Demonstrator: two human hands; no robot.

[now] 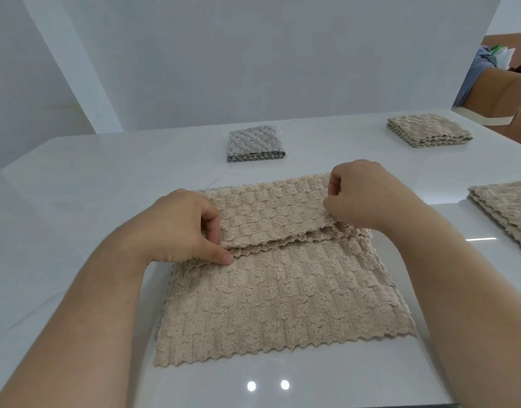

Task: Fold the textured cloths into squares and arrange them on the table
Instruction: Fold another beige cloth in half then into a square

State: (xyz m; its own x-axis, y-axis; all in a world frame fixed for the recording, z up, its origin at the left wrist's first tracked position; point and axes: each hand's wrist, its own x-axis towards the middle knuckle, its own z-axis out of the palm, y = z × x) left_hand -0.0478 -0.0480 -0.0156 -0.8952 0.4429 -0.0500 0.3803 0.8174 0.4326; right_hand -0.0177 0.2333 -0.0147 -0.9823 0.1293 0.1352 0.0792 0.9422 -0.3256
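both hands pinch the far flap of a fluffy, ridged beige cloth (283,293) on the glossy white table (76,178): left hand (179,228) and right hand (362,195) at the zigzag edge's two corners.

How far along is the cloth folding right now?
Done: a grey cloth and a beige square lie folded at the far side; another beige stack sits at the right edge, partly cropped. In hand: left hand and right hand pinch the far edge of the centre cloth, folded partway over. Remaining: fold it square and place it.
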